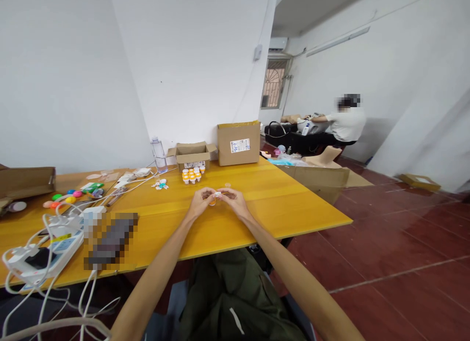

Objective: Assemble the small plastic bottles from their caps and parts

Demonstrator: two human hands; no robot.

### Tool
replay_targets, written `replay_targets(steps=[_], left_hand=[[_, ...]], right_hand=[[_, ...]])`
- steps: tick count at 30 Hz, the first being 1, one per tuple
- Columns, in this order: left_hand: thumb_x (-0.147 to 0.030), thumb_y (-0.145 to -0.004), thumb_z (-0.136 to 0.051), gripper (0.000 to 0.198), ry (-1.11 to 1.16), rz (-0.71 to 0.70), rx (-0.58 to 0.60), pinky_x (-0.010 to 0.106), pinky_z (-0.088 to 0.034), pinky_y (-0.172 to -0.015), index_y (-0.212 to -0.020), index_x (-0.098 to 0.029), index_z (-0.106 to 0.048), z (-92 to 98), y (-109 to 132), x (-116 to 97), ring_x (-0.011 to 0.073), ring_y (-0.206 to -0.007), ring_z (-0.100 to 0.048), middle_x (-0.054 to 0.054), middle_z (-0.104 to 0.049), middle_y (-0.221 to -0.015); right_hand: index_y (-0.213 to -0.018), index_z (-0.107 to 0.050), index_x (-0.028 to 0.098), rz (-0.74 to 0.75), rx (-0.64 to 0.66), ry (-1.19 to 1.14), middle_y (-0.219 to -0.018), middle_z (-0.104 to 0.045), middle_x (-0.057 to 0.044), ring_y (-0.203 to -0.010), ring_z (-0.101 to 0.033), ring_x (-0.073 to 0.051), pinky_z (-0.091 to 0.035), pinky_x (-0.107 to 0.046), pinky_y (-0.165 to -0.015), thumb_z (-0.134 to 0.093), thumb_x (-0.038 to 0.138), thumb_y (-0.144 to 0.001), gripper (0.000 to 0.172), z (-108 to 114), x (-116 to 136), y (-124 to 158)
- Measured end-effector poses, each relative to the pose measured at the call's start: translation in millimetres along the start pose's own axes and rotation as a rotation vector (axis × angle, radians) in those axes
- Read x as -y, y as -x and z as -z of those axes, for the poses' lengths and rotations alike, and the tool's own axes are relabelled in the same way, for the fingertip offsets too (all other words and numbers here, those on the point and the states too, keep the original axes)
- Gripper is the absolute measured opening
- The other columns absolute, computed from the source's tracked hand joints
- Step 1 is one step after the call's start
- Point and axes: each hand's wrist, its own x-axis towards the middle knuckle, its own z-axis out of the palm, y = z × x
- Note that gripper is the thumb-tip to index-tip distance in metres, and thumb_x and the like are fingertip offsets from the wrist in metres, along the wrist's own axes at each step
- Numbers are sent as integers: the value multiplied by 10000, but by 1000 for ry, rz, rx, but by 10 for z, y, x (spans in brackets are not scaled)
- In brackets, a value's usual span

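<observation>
Over the yellow table (257,199), my left hand (200,202) and my right hand (235,203) meet, fingers bent inward. Between their fingertips is a small white piece (218,194), partly covered by the fingers. A bit of orange (212,202) shows just below, beside the left fingertips; whether it joins the white piece I cannot tell. Beyond the hands, several small white-and-orange bottles (191,175) stand in a tight group. A small clear disc (227,185) lies just past my right hand. Left of the bottles is a little pile of teal and white pieces (160,184).
An open carton (193,157), a taped box (238,144) and a clear bottle (158,155) line the wall. Leftward lie coloured balls (70,200), a power strip (62,250), cables and a blurred dark object (113,240). A person (345,123) sits far right.
</observation>
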Motion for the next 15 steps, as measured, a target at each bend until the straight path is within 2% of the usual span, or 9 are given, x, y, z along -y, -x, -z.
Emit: replay_targets(steps=[15], left_hand=[[-469,-687,-803,351,40,9,20,302,-553,-739,-849,-174,-704,-3,-2,-4,197,-778,-701,49,-746,-802]], right_hand=[[-788,-777,221,-26,-34,-54,-800,-759,-42,-737,-690,-203,-577,-368,-783,-856,523,-561,386,-9,11,-4]])
